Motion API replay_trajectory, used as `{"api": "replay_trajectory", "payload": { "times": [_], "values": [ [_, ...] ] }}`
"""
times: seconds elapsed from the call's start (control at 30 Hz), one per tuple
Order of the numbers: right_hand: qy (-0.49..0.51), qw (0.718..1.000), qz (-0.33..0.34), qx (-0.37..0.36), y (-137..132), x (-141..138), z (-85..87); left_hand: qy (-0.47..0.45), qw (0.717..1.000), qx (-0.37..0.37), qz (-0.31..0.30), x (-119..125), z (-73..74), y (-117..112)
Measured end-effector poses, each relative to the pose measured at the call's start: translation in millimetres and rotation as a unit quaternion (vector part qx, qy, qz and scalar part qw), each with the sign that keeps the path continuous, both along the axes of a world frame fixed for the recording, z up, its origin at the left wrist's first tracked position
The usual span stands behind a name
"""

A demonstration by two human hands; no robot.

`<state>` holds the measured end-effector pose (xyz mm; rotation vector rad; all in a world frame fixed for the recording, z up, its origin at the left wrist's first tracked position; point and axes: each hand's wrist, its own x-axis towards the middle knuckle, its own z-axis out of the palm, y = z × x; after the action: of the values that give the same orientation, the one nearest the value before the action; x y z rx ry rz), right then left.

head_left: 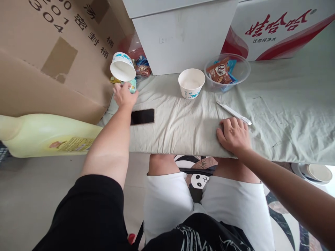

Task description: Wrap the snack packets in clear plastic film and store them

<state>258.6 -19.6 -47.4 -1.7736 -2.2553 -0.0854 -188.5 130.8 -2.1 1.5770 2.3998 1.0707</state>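
Note:
My left hand point(125, 94) reaches to the far left of the cloth-covered table, thumb and fingers curled around a small pale green packet point(132, 85). Just beyond it a white paper bowl point(123, 68) with blue print leans tilted, its mouth facing me. Palm down near the front edge, my right hand point(234, 136) rests with loosely bent fingers and holds nothing. A white utility knife point(234, 113) lies just beyond those fingers. Upright in the middle is a second paper bowl point(192, 83). Beside it a clear plastic bowl point(227, 73) contains brown and blue snack packets point(221, 72).
A black phone point(142, 116) lies right of my left forearm. Large cardboard box point(52, 62) and yellow jug point(52, 135) flank the left side. More wrapped snacks point(142, 66) sit behind the tilted bowl. White cartons point(180, 38) line the back. Creased cloth point(288, 111) covers the table.

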Motion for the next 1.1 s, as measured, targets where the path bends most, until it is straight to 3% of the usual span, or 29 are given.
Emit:
{"api": "replay_trajectory", "payload": {
  "times": [0.1,0.2,0.4,0.67,0.83,1.0,1.1],
  "values": [
    [-0.002,1.0,-0.005,-0.009,0.0,-0.4,0.5,-0.003,0.993,-0.111,0.043,1.1,2.4,-0.4],
    [-0.015,1.0,-0.016,-0.022,0.3,-1.0,1.1,0.039,0.974,-0.217,0.044,12.8,9.4,0.7],
    [-0.027,0.999,-0.018,-0.025,0.7,-1.5,0.9,0.112,0.961,-0.249,0.028,30.6,13.5,-4.3],
    [-0.014,0.999,-0.023,-0.034,0.9,-2.3,3.4,0.146,0.966,-0.208,-0.057,69.9,4.4,-26.5],
    [-0.008,0.999,-0.022,-0.049,0.8,-3.2,8.3,0.143,0.977,-0.134,-0.087,108.9,10.7,-36.5],
    [-0.002,0.998,-0.023,-0.051,1.4,-3.6,9.9,0.045,0.989,0.025,-0.137,145.2,21.6,-68.8],
    [0.0,0.998,-0.017,-0.055,2.3,-3.4,9.8,-0.021,0.982,0.057,-0.176,163.7,25.0,-98.8]
  ]
}}
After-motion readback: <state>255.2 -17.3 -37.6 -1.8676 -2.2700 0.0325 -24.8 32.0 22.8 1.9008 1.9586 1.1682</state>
